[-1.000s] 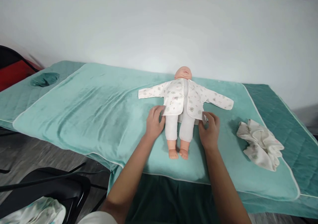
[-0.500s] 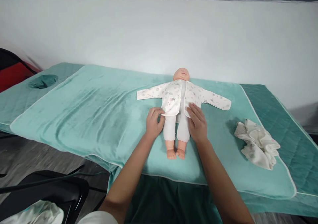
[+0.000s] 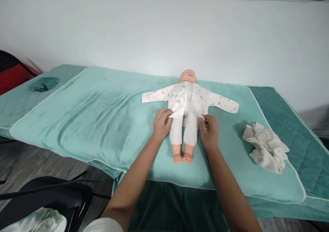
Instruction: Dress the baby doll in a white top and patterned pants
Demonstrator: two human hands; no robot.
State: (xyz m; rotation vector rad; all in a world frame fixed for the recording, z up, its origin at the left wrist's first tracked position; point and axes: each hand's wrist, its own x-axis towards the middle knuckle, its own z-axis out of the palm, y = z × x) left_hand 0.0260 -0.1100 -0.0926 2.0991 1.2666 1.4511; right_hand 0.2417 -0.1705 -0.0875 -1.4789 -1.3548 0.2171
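Left hand touches, right hand pinches the doll's open jacket.

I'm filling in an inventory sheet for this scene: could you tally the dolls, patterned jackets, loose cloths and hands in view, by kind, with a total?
Doll: 1
Patterned jacket: 1
Right-side loose cloth and lower-left loose cloth: 2
Left hand and right hand: 2
Total: 6
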